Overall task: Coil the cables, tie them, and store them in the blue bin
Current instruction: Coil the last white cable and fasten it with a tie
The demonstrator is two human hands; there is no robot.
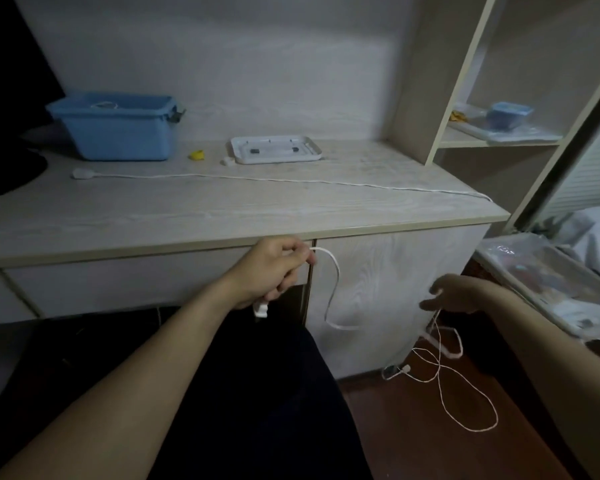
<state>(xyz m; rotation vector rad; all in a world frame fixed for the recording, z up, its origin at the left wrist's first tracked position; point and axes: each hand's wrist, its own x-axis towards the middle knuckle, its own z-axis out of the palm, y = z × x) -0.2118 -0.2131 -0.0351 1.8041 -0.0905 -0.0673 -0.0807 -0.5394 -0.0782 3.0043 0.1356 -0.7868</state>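
Observation:
My left hand (274, 268) grips one end of a white cable (333, 292) just below the desk's front edge, with its white plug (260, 310) hanging under the fist. The cable loops down and right toward my right hand (454, 296), which pinches a thin white cable whose slack (465, 393) trails in loops on the brown floor. A second white cable (257, 178) lies stretched across the desk (187, 209), its plug at the left. The blue bin (118, 129) stands at the back left of the desk with a white coil inside.
A white tray (274, 149) sits mid-desk, with a small yellow item (196, 155) and a small white piece (227, 161) beside it. Shelves rise at the right, holding a blue object (506, 114). A clear plastic box (551, 292) stands at the far right on the floor.

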